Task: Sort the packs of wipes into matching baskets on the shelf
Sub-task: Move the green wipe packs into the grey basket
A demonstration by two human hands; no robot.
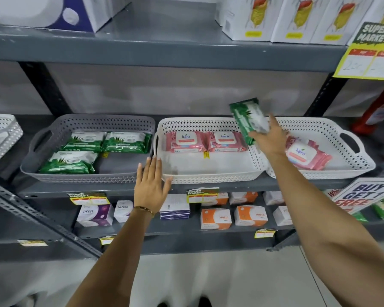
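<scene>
Three baskets stand side by side on the middle shelf. The grey basket at the left holds three green packs of wipes. The white middle basket holds two pink packs along its back. The white right basket holds pink packs. My right hand is shut on a green pack, lifted and tilted above the gap between the two white baskets. My left hand is open, fingers spread, in front of the rims of the grey and middle baskets.
The shelf below carries small boxes in purple and orange. White boxes stand on the shelf above. Price tags hang on the shelf edges, and a "buy 1 get 1 free" sign sticks out at the right. Another white basket sits at the far left.
</scene>
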